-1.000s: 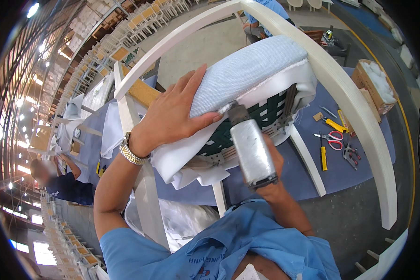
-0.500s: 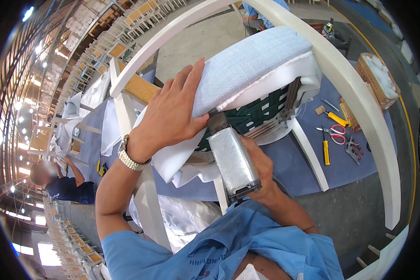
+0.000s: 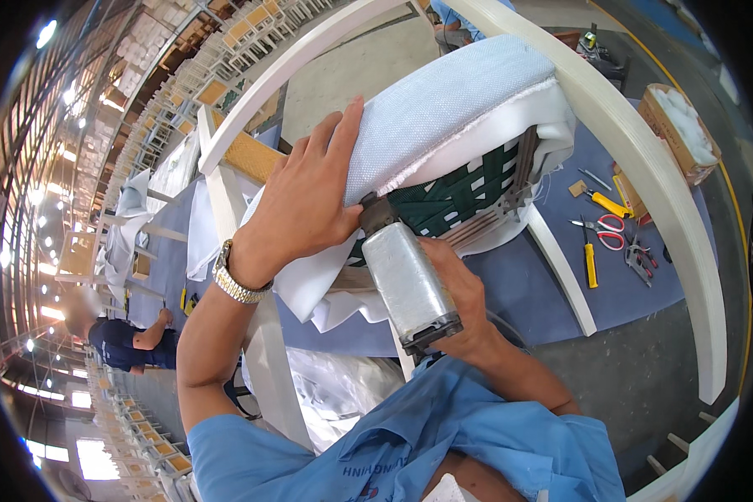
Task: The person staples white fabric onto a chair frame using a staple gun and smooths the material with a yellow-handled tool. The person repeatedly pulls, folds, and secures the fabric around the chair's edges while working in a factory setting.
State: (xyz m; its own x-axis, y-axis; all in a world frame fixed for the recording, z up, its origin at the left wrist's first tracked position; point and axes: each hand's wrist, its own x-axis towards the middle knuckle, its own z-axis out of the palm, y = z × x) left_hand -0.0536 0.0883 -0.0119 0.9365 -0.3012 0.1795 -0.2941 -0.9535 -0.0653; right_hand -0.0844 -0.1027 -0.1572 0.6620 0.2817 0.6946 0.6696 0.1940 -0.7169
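Note:
A chair's seat edge, covered in light blue woven fabric (image 3: 452, 100), is tilted up in front of me over white lining and dark green webbing (image 3: 468, 197). My left hand (image 3: 309, 184) lies across the padded edge, fingers stretched over its top and thumb pressing the fabric at the near side. My right hand (image 3: 456, 293) is wrapped round a staple gun (image 3: 410, 276) with a silver body; its handle is mostly hidden. The gun's dark nose meets the fabric's edge beside my left thumb. Whether a staple is being driven cannot be seen.
A white curved chair frame (image 3: 644, 142) arches round the seat. On the blue table cover (image 3: 519, 293) at right lie scissors (image 3: 604, 232), pliers (image 3: 639, 259), a yellow screwdriver (image 3: 591, 266) and a cutter (image 3: 608, 203). A carton (image 3: 679, 134) stands beyond. Another person (image 3: 134, 343) works at left.
The staple gun's nose has shifted slightly left along the fabric edge, closer to my left thumb. My left hand keeps its hold. The person at left has lowered an arm.

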